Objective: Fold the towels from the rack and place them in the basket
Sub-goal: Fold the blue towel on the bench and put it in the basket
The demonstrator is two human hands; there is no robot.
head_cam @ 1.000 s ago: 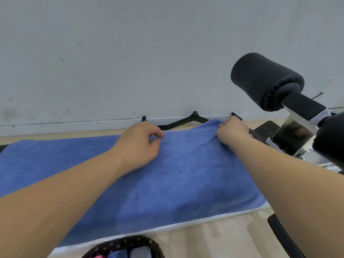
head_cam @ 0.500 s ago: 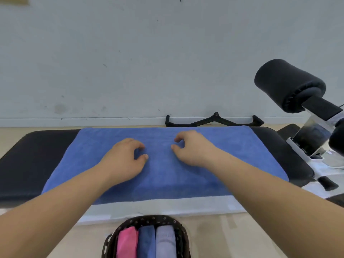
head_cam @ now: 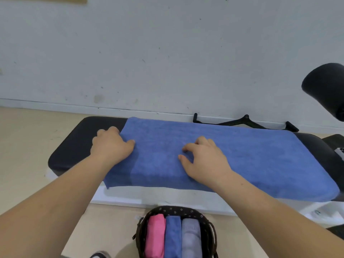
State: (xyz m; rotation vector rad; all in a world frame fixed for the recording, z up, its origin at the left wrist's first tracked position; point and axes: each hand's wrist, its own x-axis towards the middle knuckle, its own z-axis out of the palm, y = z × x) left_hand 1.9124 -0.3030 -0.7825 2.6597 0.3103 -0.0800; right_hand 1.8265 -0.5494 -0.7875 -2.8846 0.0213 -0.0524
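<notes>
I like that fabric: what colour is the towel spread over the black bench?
The spread towel is plain blue, clearest in the head view.

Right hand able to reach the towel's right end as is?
Likely yes: right hand rests on the towel near its middle; the stretch to that end lies bare on the bench.

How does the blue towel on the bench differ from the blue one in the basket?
The bench towel lies spread flat along the bench; the basket towel is folded into a compact bundle. The bench towel has the left hand at its edge and the right hand on top; the basket towel is untouched, wedged between a pink towel and a grey towel in the basket. Both are a similar blue.
</notes>
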